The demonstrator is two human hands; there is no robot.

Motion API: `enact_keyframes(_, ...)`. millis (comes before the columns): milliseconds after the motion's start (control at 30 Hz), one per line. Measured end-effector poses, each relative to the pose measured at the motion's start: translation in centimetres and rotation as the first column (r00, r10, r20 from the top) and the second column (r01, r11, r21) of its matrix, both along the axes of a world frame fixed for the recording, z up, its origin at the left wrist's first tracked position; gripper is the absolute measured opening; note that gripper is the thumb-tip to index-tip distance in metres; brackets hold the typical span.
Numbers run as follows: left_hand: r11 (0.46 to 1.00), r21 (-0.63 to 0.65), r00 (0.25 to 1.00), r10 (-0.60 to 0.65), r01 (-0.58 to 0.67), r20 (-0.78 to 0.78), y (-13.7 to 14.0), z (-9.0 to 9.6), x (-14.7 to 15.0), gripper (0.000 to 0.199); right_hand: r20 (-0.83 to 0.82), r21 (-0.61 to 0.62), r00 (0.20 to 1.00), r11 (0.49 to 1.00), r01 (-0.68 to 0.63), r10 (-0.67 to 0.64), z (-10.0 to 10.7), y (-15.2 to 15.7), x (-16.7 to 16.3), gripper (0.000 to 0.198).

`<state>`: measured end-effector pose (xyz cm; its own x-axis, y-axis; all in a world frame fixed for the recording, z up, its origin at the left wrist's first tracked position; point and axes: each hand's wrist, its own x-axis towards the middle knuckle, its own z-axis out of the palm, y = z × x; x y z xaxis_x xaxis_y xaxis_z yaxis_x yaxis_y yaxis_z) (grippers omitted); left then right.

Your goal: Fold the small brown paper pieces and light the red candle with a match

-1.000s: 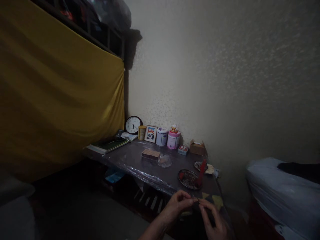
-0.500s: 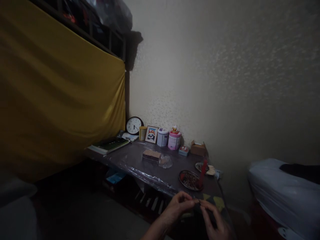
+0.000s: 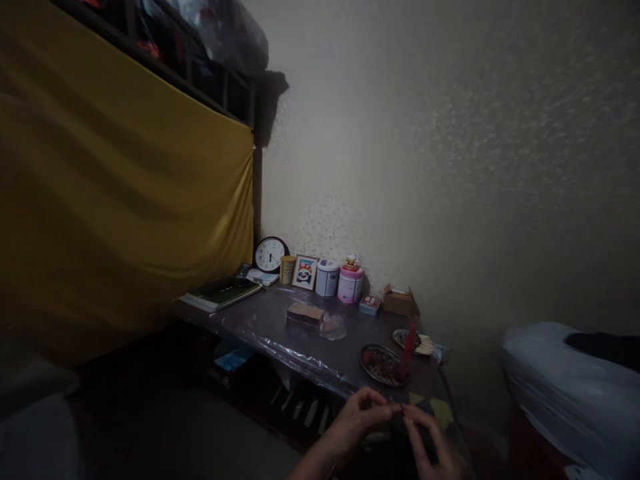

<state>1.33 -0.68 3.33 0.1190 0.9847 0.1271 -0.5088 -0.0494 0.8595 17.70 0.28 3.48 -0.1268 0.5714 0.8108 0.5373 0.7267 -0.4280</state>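
My left hand (image 3: pixel 364 419) and my right hand (image 3: pixel 434 440) meet at the fingertips over the table's near right edge. Each one pinches with thumb and forefinger. Between them is a small, thin, brownish thing (image 3: pixel 397 407), too small and dark to name. Just beyond my hands lies an oval metal plate (image 3: pixel 363 367) of small dark pieces. A red, narrow, upright object (image 3: pixel 409 343) stands at that plate's right side. Farther back is a smaller plate (image 3: pixel 395 334), also with dark bits, and pale sticks (image 3: pixel 425 345) lie beside it.
The plastic-covered table (image 3: pixel 260 320) bears a row of brown slim pieces (image 3: pixel 305 313), a clear plastic bag (image 3: pixel 333 326) and a book (image 3: pixel 225 293). Along the wall stand a clock (image 3: pixel 271 255), a panda picture (image 3: pixel 305 272), tins (image 3: pixel 327 279) and a cardboard box (image 3: pixel 399 301).
The whole view has shifted slightly, with things appearing a little lower and to the right. My hands keep nearly the same pinching pose, fingertips together.
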Motion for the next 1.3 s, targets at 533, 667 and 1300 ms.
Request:
enact_keyframes(533, 1.0, -0.006, 1.0, -0.023, 0.023, 0.001, 0.0, -0.2, 0.0, 0.03, 0.052, 0.197, 0.998, 0.98, 0.02, -0.031, 0.1, 0.3, 0.2, 0.025)
enact_keyframes(667, 0.999, -0.014, 0.999, -0.035, 0.035, 0.017, 0.2, -0.5, 0.0, 0.032, 0.05, 0.176, 0.999, 0.984, 0.006, -0.015, 0.0, 0.5, 0.3, 0.023)
enact_keyframes(1300, 0.999, 0.01, 0.998, -0.035, 0.035, 0.059, -0.4, 0.2, 0.2, 0.027, -0.008, 0.082, 0.993, 0.99, 0.115, -0.115, 0.7, -0.4, 0.2, 0.027)
